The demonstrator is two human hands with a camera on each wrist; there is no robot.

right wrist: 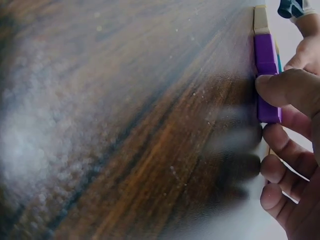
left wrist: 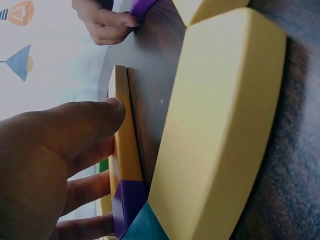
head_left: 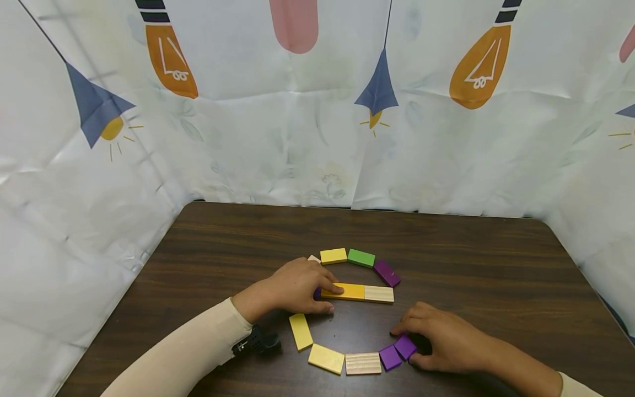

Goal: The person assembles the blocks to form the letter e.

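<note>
My left hand [head_left: 302,286] lies over the left end of a straight row, its forefinger on an orange block [head_left: 353,291] and its thumb just below. A plain wood block [head_left: 378,294] continues that row to the right. At the row's left end the left wrist view shows a purple block [left wrist: 129,202] and a teal block [left wrist: 146,225], mostly hidden by the hand from the head. My right hand [head_left: 446,337] pinches a small purple block [head_left: 405,347] between thumb and forefinger, at the right end of the lower curve. Another purple block [head_left: 389,358] adjoins it.
Above the row arcs a curve with a yellow block [head_left: 333,256], a green block [head_left: 361,258] and a dark purple block [head_left: 387,273]. Yellow blocks [head_left: 326,358] and a wood block [head_left: 363,364] form the lower curve. The dark table [head_left: 496,264] meets a printed cloth [head_left: 446,165] behind.
</note>
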